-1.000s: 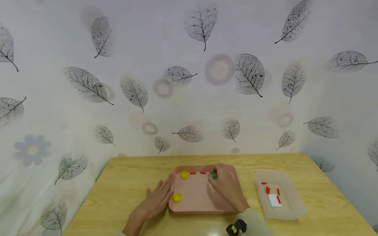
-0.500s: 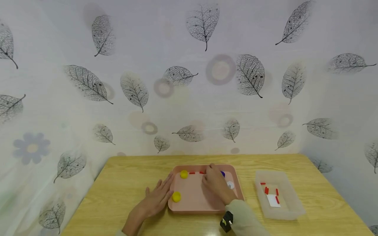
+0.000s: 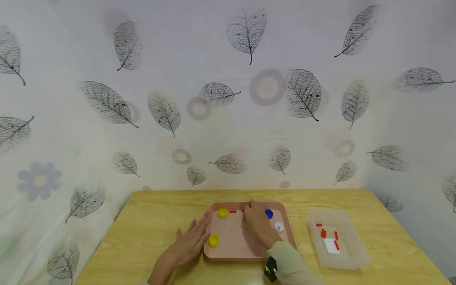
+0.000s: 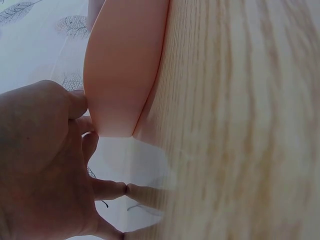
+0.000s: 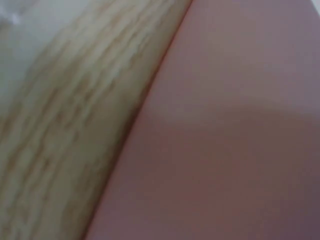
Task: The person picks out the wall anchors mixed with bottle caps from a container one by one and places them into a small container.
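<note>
A pink tray (image 3: 235, 249) lies on the wooden table. My left hand (image 3: 187, 243) rests along its left edge with straight fingers, and in the left wrist view fingers touch the tray's side wall (image 4: 122, 70). My right hand (image 3: 259, 225) is over the tray's upper middle, fingertips bent down beside a short red stick (image 3: 243, 211); what lies under them is hidden. Another red stick (image 3: 232, 211) sits left of it, near a yellow disc (image 3: 222, 213). A second yellow disc (image 3: 213, 240) is lower left. A blue disc (image 3: 268, 214) and a white disc (image 3: 279, 227) lie right of the hand.
Right of the tray stands a translucent box (image 3: 350, 255) holding several red sticks (image 3: 336, 245) and a white card (image 3: 331, 246). A leaf-patterned sheet (image 3: 228, 118) hangs behind the table (image 3: 160, 206).
My right hand has shifted left from the green piece, which is now hidden, toward the second red stick. The blue and white discs have come into sight. My left hand stays put.
</note>
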The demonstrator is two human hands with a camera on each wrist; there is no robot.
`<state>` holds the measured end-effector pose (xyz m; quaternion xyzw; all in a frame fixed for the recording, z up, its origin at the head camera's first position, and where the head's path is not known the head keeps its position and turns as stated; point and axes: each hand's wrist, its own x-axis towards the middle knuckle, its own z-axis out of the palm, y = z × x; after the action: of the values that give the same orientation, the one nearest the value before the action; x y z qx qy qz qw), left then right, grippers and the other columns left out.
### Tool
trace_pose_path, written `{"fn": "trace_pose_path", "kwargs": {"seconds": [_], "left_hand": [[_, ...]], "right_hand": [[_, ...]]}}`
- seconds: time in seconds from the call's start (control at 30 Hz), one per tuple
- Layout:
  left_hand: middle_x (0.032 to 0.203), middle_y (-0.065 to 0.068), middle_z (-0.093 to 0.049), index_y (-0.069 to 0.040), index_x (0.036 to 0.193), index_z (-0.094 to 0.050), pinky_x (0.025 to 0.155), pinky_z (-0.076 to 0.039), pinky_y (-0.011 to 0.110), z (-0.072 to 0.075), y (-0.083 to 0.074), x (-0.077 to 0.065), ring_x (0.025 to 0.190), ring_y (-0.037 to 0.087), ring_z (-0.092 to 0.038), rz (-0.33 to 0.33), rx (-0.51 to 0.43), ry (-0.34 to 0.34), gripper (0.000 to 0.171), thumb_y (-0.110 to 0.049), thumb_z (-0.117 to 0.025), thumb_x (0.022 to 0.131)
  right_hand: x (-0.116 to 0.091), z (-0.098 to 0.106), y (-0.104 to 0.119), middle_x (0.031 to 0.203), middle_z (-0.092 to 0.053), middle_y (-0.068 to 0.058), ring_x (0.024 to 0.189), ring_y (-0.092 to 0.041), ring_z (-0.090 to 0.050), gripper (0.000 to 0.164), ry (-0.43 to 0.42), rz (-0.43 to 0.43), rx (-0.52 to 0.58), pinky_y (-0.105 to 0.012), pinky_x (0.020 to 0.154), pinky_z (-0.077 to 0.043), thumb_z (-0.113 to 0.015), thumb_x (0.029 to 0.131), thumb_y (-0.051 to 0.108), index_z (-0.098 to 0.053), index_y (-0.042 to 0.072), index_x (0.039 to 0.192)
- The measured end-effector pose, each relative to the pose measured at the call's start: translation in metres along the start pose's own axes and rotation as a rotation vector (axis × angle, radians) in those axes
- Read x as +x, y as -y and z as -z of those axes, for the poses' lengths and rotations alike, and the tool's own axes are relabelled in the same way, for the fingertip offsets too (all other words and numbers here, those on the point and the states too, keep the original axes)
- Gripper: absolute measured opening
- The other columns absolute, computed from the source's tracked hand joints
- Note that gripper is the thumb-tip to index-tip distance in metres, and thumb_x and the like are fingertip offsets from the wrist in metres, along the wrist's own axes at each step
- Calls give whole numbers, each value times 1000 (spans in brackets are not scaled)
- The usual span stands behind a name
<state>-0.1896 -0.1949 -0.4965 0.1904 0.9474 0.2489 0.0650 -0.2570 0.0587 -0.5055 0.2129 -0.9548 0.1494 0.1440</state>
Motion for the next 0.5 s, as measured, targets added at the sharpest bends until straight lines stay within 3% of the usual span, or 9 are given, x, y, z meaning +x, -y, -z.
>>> {"fn": "trace_pose_path", "kwargs": {"seconds": [0.2,0.5], "left_hand": [[158,-8,-10,-27,153,-12,90,-4,81,0,0,0,137,44,-21,5,-11,2,55,-44,-26,103],[158,-10,-8,-27,154,-10,91,-5,81,0,1,0,137,44,-20,-5,1,5,55,-43,-26,104]], "right_hand": [[0,-1,0,81,-46,-9,65,-18,-45,6,-16,14,-25,-32,57,-44,-62,87,2,-59,-2,84],[1,-5,2,82,-53,-12,70,-24,-50,7,-27,45,-58,-38,69,-50,-64,85,2,-60,-4,84]]}}
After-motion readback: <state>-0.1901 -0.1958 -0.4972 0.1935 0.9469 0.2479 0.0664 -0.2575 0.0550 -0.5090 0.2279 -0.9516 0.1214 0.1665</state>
